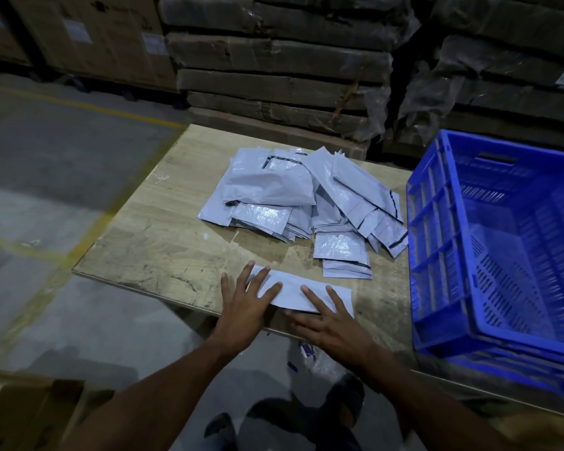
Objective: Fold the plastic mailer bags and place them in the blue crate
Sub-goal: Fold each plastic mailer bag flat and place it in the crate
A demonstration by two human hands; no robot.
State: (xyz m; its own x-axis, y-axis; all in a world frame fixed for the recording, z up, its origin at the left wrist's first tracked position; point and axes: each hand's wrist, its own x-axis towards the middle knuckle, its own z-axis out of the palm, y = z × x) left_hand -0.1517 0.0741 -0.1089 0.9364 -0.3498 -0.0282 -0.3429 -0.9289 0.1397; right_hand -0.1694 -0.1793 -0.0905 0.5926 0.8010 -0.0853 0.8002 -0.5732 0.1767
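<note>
Here, worn wooden table [163, 242] — stacked cardboard boxes [274, 76] behind.

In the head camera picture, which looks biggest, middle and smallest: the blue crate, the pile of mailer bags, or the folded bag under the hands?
1. Blue crate, partly cut off at the edge.
2. Pile of mailer bags.
3. Folded bag, though nearest the camera.

Dim warehouse: wood table [163, 242], grey floor [62, 164] w/ yellow lines, stacked cartons [274, 60] behind.
</note>
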